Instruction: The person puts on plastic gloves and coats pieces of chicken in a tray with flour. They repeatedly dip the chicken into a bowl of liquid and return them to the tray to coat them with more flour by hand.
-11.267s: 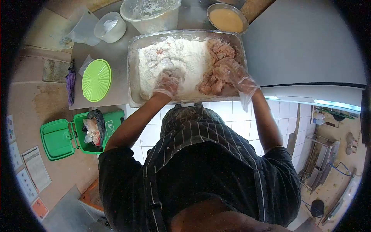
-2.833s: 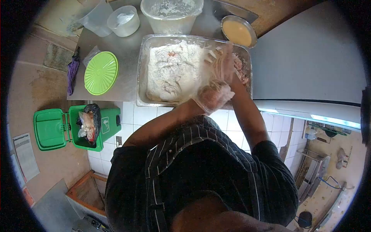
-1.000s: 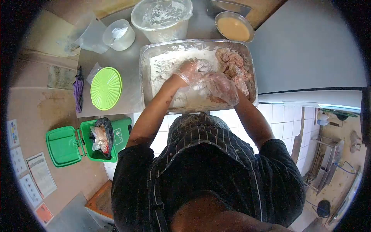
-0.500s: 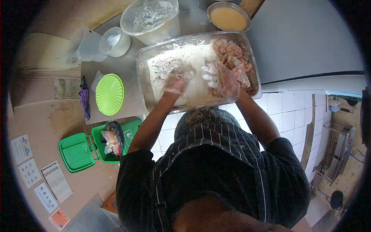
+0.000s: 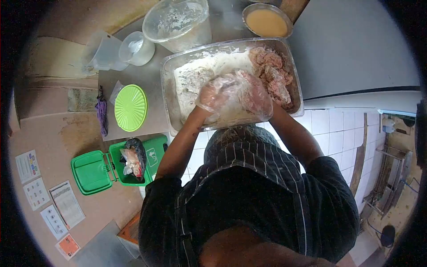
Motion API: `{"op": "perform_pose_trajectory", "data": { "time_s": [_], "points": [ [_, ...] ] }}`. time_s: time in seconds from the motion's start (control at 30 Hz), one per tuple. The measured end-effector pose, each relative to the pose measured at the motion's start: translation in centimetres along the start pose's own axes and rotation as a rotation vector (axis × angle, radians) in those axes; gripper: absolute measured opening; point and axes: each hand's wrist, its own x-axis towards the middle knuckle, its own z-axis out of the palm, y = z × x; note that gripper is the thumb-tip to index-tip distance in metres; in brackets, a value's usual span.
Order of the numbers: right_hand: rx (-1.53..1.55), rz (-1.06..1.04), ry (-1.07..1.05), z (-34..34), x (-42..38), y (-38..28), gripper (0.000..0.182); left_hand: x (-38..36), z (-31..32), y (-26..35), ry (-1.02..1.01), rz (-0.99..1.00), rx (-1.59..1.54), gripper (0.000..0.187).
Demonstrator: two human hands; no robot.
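Observation:
Both my hands wear clear plastic gloves dusted with white flour and meet over a metal tray (image 5: 167, 95). My left hand (image 5: 214, 97) reaches in from the left, its fingers curled toward the other hand. My right hand (image 5: 258, 95) is pressed against it, fingers closed and slightly blurred. Whatever lies between the palms is hidden. Beneath and left of them spreads white flour (image 5: 189, 80). Raw, partly floured meat (image 5: 273, 75) is heaped at the tray's right end, beside my right hand.
Behind the tray stand a flour-smeared plastic tub (image 5: 189, 40), a bowl of beige liquid (image 5: 267, 23) and smaller clear containers (image 5: 137, 48). A green lid (image 5: 130, 108) lies at left. Below it, an open green bin (image 5: 126, 164) holds bagged waste. A grey surface (image 5: 356, 49) borders the right.
My left hand has lifted out of the flour and moved right. My right hand has shifted left, away from the meat, so the two hands now meet mid-tray. The view has shifted slightly.

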Motion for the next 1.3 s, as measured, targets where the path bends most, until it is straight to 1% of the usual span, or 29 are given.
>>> {"op": "perform_pose_trajectory", "data": {
  "time_s": [0.07,0.1,0.13,0.2,0.23,0.27,0.33,0.4,0.43,0.47,0.5,0.53,0.57,0.63,0.67,0.73,0.77,0.83,0.87,0.9,0.93,1.0,1.03,1.1,1.13,1.2,1.23,1.27,1.3],
  "points": [
    [0.017,-0.063,-0.006,-3.3,1.5,0.9,0.036,0.8,-1.6,2.8,0.252,-0.066,0.004,0.037],
    [0.038,-0.125,-0.004,-4.4,1.7,1.3,0.036,1.8,-2.8,3.8,0.135,-0.557,0.243,0.053],
    [0.039,-0.123,-0.003,-4.2,1.3,1.0,0.036,1.4,-3.3,1.2,0.135,-0.56,0.243,0.053],
    [0.111,-0.042,-0.033,-3.0,0.2,0.1,0.036,-0.4,-3.2,-5.2,-0.015,-0.402,0.973,0.052],
    [0.109,-0.037,-0.035,-3.4,0.1,0.2,0.036,-0.5,-3.4,-5.2,-0.063,-0.547,0.857,0.054],
    [0.073,-0.075,-0.055,-3.9,0.0,0.3,0.04,-0.8,-3.7,-6.1,-0.058,-0.547,0.857,0.054],
    [0.032,-0.122,-0.079,-2.6,-0.7,-0.1,0.044,-0.9,-4.4,-8.5,-0.209,-0.479,0.955,0.054],
    [-0.467,-0.379,-0.258,0.0,-2.3,-0.5,0.05,-1.0,-4.8,-7.4,-0.229,-0.439,0.935,0.052],
    [-0.468,-0.383,-0.258,-0.7,-1.7,-0.6,0.05,-0.8,-5.2,-5.9,-0.246,-0.4,0.915,0.049],
    [-0.238,-0.262,-0.144,-2.1,-0.5,-0.6,0.051,-0.2,-5.4,-3.6,-0.248,-0.399,0.915,0.049],
    [-0.009,-0.14,-0.032,-2.9,0.1,-0.6,0.052,0.6,-5.4,-0.7,-0.087,-0.458,0.683,0.042],
    [-0.008,-0.141,-0.029,-2.6,0.0,-0.7,0.052,1.0,-5.2,0.7,0.07,-0.511,0.448,0.035],
    [-0.001,-0.165,-0.043,-2.2,0.0,-0.9,0.051,1.0,-5.0,0.5,0.071,-0.51,0.446,0.035],
    [0.005,-0.182,-0.058,-0.3,-0.5,-1.6,0.05,0.9,-4.6,0.3,0.115,-0.276,-0.222,0.041],
    [-0.007,-0.192,-0.024,1.1,-0.8,-1.8,0.049,1.0,-4.4,0.4,0.12,-0.276,-0.22,0.041],
    [-0.019,-0.197,0.005,1.8,-0.7,-1.9,0.049,2.1,-4.1,2.6,0.021,-0.072,0.138,0.036],
    [-0.038,-0.187,-0.02,1.3,-0.1,-1.9,0.047,2.7,-4.0,3.9,-0.073,0.073,0.302,0.029],
    [-0.057,-0.175,-0.046,-0.9,1.5,-1.7,0.046,3.0,-2.2,3.1,-0.075,0.112,0.27,0.026],
    [0.031,-0.165,-0.14,-3.0,2.7,-1.2,0.045,2.7,-1.5,2.4,-0.082,0.152,0.233,0.023],
    [0.121,-0.155,-0.232,-4.2,3.3,-0.7,0.043,1.7,-1.2,1.9,-0.136,0.029,0.36,0.024],
    [0.124,-0.153,-0.227,-2.1,2.1,-1.0,0.043,1.4,-0.9,2.5,-0.138,0.023,0.357,0.024],
    [-0.024,-0.069,-0.107,1.6,-0.4,-2.1,0.045,1.9,-0.3,3.7,-0.126,0.126,0.361,0.026],
    [-0.024,-0.067,-0.105,1.6,-0.9,-1.7,0.045,1.9,-0.6,4.2,-0.125,0.123,0.36,0.026],
    [-0.555,-0.552,-0.167,0.8,-1.5,-1.2,0.046,2.0,-1.4,4.8,-0.047,0.025,-0.102,0.028],
    [-0.555,-0.552,-0.162,0.0,-1.3,-1.2,0.046,1.7,-2.0,4.3,-0.049,0.024,-0.106,0.028],
    [-0.676,-0.409,0.171,-1.7,-0.8,-1.4,0.047,1.1,-4.0,2.0,0.147,-0.479,0.033,0.029],
    [-0.678,-0.411,0.177,-1.0,-1.2,-1.8,0.047,-0.1,-5.0,-1.1,0.234,-0.336,0.081,0.032],
    [-0.54,-0.366,0.142,0.6,-1.7,-2.4,0.046,-1.3,-5.8,-4.5,0.322,-0.192,0.129,0.035],
    [-0.402,-0.322,0.104,1.9,-2.1,-3.0,0.046,-1.7,-6.6,-6.5,0.323,-0.188,0.126,0.035]
  ]
}}
